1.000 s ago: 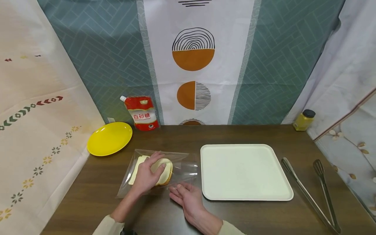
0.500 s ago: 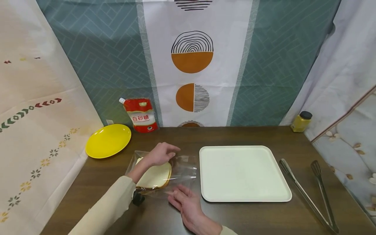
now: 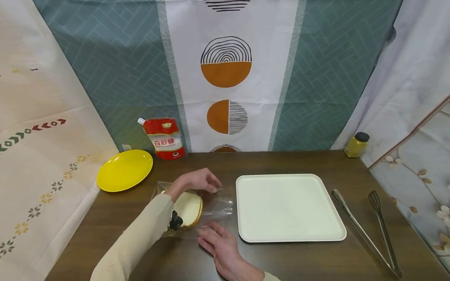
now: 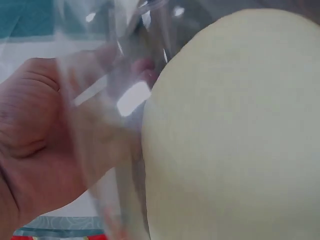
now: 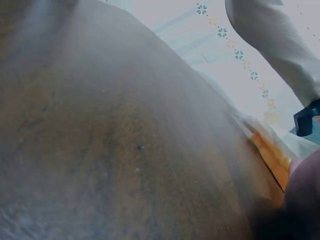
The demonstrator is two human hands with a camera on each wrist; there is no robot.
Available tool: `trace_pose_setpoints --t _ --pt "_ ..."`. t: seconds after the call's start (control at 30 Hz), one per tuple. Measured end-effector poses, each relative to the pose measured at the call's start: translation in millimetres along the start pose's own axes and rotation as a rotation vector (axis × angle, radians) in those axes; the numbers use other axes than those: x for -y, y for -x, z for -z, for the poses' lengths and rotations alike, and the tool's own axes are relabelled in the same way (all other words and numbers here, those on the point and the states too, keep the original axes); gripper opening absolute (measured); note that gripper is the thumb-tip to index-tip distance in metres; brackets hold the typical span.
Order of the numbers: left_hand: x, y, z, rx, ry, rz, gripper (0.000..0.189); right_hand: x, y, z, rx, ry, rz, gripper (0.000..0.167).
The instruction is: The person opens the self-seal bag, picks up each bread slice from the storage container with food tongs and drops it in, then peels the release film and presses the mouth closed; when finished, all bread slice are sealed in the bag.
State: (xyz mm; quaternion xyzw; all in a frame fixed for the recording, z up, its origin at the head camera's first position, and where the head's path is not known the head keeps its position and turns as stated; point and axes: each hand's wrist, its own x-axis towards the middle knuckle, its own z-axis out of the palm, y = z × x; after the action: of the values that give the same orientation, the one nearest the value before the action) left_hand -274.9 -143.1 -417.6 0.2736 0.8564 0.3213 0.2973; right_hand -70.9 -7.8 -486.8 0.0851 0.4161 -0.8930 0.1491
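Observation:
A clear plastic bag (image 3: 218,205) lies on the table with slices of bread (image 3: 190,208) inside it. My left hand (image 3: 202,180) reaches over the bread and pinches the bag's far edge near its right end. In the left wrist view, the pale face of the bread (image 4: 235,130) fills the right side, and the left hand's fingertips are partly hidden behind glossy film. My right hand (image 3: 221,246) holds the bag's near edge between thumb and fingers. In the right wrist view, a brown bread crust (image 5: 272,155) shows beside a small part of the right hand (image 5: 306,200).
A white tray (image 3: 290,208) lies just right of the bag. Metal tongs (image 3: 365,238) lie at far right. A yellow plate (image 3: 124,170) and a red sugar pouch (image 3: 164,139) stand behind left. A yellow jar with a black lid (image 3: 356,144) stands at the back right.
My left hand has left the bread and moved right and away to the bag's far edge. The right hand stays at the near edge. The head view has shifted slightly.

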Motion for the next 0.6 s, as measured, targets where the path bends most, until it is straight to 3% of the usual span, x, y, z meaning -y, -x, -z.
trace_pose_setpoints --t 0.13,0.27,0.6 --pt "0.4 -4.8 -1.5 0.027 -0.036 -0.001 0.021 -0.3 1.4 -0.7 -0.005 0.012 -0.012 0.071" --pt "-0.5 -7.1 -3.5 0.020 -0.049 -0.010 0.013 -1.2 3.3 0.0 -0.016 0.007 -0.038 0.058" --pt "-2.2 -1.9 -4.4 -0.026 0.147 0.040 0.011 -1.9 5.5 -0.6 -0.018 0.006 -0.029 0.055"
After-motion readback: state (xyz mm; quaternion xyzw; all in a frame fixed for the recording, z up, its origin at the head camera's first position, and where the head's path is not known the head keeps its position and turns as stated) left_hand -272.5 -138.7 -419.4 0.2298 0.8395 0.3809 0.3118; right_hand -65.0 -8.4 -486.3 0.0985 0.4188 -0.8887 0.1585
